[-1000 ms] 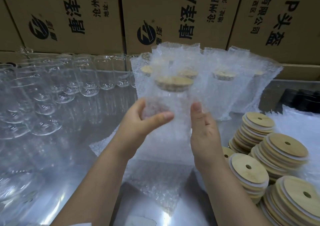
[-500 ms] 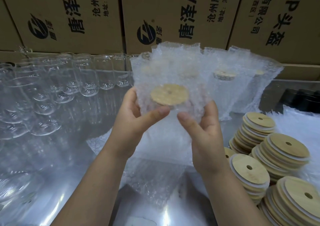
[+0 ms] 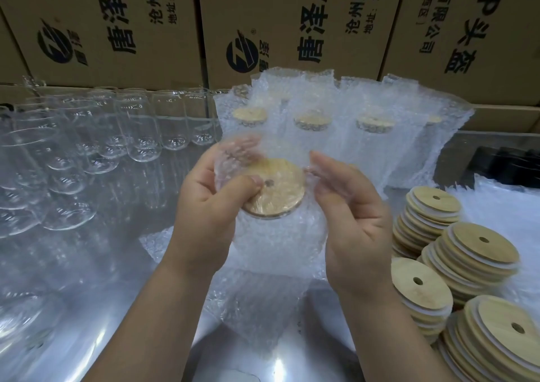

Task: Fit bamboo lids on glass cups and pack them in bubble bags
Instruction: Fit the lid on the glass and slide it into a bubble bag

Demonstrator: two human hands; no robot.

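Note:
A glass cup with a round bamboo lid (image 3: 277,191) sits inside a bubble bag (image 3: 280,241), tilted so the lid faces me. My left hand (image 3: 210,206) grips the bag and cup from the left, thumb pressing on the lid. My right hand (image 3: 350,215) holds the bag's right side, fingers curled round the wrap. The bag's top flap is blurred over the lid and my left fingers.
Several packed cups in bubble bags (image 3: 344,124) stand behind. Rows of bare glass cups (image 3: 96,147) fill the left. Stacks of bamboo lids (image 3: 464,261) lie at the right. Cardboard boxes (image 3: 292,25) wall the back. Loose bubble bags (image 3: 257,302) lie on the shiny table.
The bagged cup has tipped toward me and come lower, so its lid now faces the camera. Both hands shifted round the bag and the top flap is being folded over.

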